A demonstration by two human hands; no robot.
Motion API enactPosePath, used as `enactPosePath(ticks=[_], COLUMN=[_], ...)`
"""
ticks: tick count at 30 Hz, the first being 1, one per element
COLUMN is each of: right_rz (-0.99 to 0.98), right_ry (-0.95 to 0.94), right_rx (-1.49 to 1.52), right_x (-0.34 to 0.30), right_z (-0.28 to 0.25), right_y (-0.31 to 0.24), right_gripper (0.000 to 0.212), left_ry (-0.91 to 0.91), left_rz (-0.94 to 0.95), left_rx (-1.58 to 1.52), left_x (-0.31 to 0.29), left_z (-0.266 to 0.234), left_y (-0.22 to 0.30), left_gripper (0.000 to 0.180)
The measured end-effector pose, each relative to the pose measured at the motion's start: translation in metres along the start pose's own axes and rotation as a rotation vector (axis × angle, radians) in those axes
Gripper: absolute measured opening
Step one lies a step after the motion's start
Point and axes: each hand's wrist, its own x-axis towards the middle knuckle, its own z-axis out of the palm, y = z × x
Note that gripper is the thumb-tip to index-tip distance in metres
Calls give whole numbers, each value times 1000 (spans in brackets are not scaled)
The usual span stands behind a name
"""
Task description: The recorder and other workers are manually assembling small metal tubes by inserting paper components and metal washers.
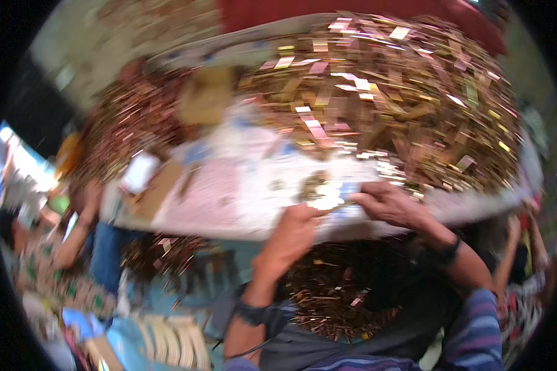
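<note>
My left hand (294, 232) is closed at the near part of a cloth-covered table (207, 185), its fingertips at a bright, gold-coloured shiny piece (325, 196). My right hand (393, 205) reaches in from the right with thumb and fingers pinched together, pointing at the left hand. Between the two hands the shiny piece is smeared by motion, so its outline and what each hand grips cannot be made out. Just beyond the right hand lie loose shiny flat strips (390, 170). Dark bands circle both my wrists.
A large heap of gold and copper-coloured strips (408, 93) covers the table's right and back. Another reddish heap (136, 117) lies left, beside a brown block (205, 96), a white object (140, 171) and cardboard (158, 191). More strips (340, 290) lie below. People's arms (80, 229) show at both sides.
</note>
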Motion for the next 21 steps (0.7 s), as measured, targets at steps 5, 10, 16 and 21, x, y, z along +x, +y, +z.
enactPosePath(ticks=[5,10,16,21], right_rz=[366,119,-658,-65], right_ry=[141,124,239,40], right_rx=[269,31,-1075,-360], right_x=[-11,-7,-14,0], right_z=[4,-5,-14,-8], right_y=[62,28,125,98], right_gripper=[45,47,50,25], left_ry=[-75,450,297,223], left_rz=[303,386,302,178], left_rx=[182,296,148,95], left_x=[10,19,18,15], left_z=[36,55,52,49], left_y=[-45,-44,-45,-46], left_gripper=[16,12,9,15])
